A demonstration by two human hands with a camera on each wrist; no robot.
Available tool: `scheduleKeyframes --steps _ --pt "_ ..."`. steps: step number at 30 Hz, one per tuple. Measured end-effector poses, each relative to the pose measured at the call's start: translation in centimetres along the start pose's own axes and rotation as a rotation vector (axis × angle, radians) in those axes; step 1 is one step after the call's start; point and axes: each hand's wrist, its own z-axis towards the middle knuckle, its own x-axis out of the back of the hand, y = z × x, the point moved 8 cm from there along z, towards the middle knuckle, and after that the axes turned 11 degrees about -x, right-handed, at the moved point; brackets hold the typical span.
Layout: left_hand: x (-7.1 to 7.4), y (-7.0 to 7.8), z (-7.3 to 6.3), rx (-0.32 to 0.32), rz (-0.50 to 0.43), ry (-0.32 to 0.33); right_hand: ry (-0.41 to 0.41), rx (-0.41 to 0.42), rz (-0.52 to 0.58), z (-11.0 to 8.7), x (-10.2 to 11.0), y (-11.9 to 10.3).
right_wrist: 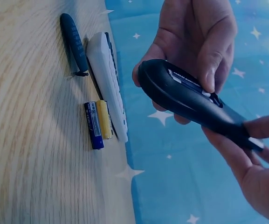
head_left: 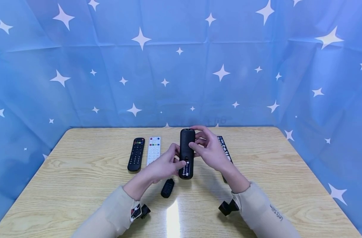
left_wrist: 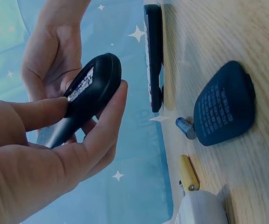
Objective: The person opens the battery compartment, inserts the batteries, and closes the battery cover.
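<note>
Pale cloth covers both forearms, the left sleeve [head_left: 109,208] and right sleeve [head_left: 261,211] reaching in from the near side, while the hands together grasp a black remote [head_left: 187,153] raised over the middle of the tabletop [head_left: 86,172]. Its back faces up, with the battery compartment [head_left: 187,159] uncovered at the near end. Left hand [head_left: 164,163] wraps the left edge, thumb pressed at the compartment beside a seated battery [head_left: 185,170]; whether a second sits there I cannot tell. Right hand [head_left: 209,150] pinches the far half, thumb on the back. That far grip should stay firm so the left thumb can push squarely without twisting the body, and the compartment is best held upward so nothing slips out. Watch the polarity marks, too. What looks like the cover [head_left: 167,188] lies near and left, within easy reach; a blue battery [right_wrist: 93,125] and yellow battery [right_wrist: 105,120] lie by the white remote [head_left: 154,150].
</note>
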Motion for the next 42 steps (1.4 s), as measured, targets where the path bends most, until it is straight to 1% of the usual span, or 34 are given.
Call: scheduleKeyframes --steps 4,9,15,18,21,25,28,32,35,40,42 --pt "0.2 -0.3 0.0 0.022 -0.019 0.001 0.000 -0.002 0.013 0.0 0.0 0.0" --pt "0.3 -0.8 0.2 0.085 -0.103 0.035 0.011 0.015 0.022 0.0 0.0 -0.2" --pt "0.1 -1.4 0.2 0.172 -0.191 0.081 0.019 0.051 -0.030 -0.3 -0.3 -0.7" --pt "0.0 -1.5 0.1 0.190 -0.202 0.095 0.018 0.060 -0.049 -0.4 -0.4 -0.8" --pt "-0.1 -1.4 0.1 0.177 -0.205 0.092 0.021 0.058 -0.039 -0.4 -0.3 -0.9" --pt "-0.4 -1.3 0.2 0.139 -0.202 0.066 0.026 0.049 -0.025 -0.3 -0.1 -0.9" --pt "-0.6 -1.1 0.2 0.123 -0.198 0.051 0.023 0.039 -0.011 -0.2 0.1 -0.8" --pt "-0.4 -1.2 0.1 0.130 -0.181 0.054 0.007 0.023 0.016 -0.1 0.0 -0.4" --pt "-0.1 -1.5 -0.1 0.123 -0.133 0.059 0.000 0.013 0.020 -0.1 0.0 -0.1" --pt "0.2 -1.3 -0.2 0.066 0.003 0.069 -0.002 0.000 0.021 0.1 0.0 0.2" --pt "0.3 -1.1 -0.2 0.046 0.039 0.076 -0.004 -0.002 0.022 0.2 0.0 0.3"
